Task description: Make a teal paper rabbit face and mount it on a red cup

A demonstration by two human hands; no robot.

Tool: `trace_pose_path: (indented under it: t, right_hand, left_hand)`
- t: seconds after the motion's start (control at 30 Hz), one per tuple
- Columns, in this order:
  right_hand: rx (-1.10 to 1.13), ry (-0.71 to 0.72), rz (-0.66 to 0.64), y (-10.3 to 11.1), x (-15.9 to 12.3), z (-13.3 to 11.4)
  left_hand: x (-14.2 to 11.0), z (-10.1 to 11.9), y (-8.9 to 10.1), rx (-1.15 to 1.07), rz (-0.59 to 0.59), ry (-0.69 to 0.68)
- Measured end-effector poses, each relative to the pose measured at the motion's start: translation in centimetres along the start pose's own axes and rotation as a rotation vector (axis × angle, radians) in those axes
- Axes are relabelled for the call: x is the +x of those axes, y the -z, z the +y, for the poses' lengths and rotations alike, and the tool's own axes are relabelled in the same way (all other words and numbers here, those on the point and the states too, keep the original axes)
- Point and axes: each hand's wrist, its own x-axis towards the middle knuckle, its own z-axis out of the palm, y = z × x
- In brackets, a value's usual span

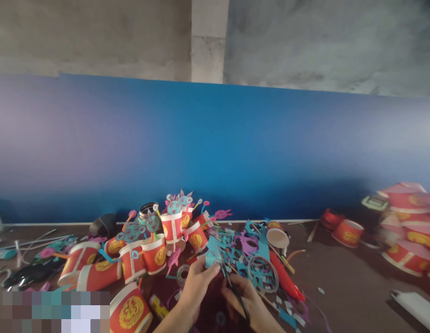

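Observation:
My left hand (pixel 196 289) pinches a light blue paper piece (pixel 215 256) at its lower edge. My right hand (pixel 247 303) is closed round the dark handles of scissors (pixel 232 284), whose blades reach up to the blue paper. Both hands are low in the middle of the view, above a brown table (pixel 343 282). Just beyond them lie cut blue and purple paper scraps (pixel 251 249) and a roll of clear tape (pixel 263 273).
Several red paper cups with cut-out paper animals (pixel 173 224) crowd the left and middle of the table. A stack of red cups (pixel 407 231) sits at the right. A red marker (pixel 286 277) lies right of my hands. A blue wall panel (pixel 215 148) runs behind.

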Motion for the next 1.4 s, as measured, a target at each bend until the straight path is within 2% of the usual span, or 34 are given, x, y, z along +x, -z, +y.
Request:
trace_pose_path:
  t: [0.3,0.77,1.0,1.23,1.4]
  right_hand:
    - [0.051,0.0,-0.007,0.1,0.2,0.5]
    - [0.006,-0.009,-0.013,-0.1,-0.1,-0.3]
    - [0.016,0.001,-0.021,0.1,-0.1,0.0]
    - [-0.003,-0.033,-0.005,-0.1,-0.1,-0.3]
    - [-0.032,-0.031,0.002,-0.1,-0.1,-0.6]
  left_hand:
    - [0.0,0.3,0.1,0.138,-0.022,-0.042]
    - [0.2,0.1,0.3,0.068,0.017,-0.034]
    - [-0.1,0.6,0.1,0.13,0.0,-0.013]
    - [-0.1,0.4,0.0,0.055,0.029,-0.001]
    - [-0.1,0.2,-0.1,-0.024,0.006,0.028]
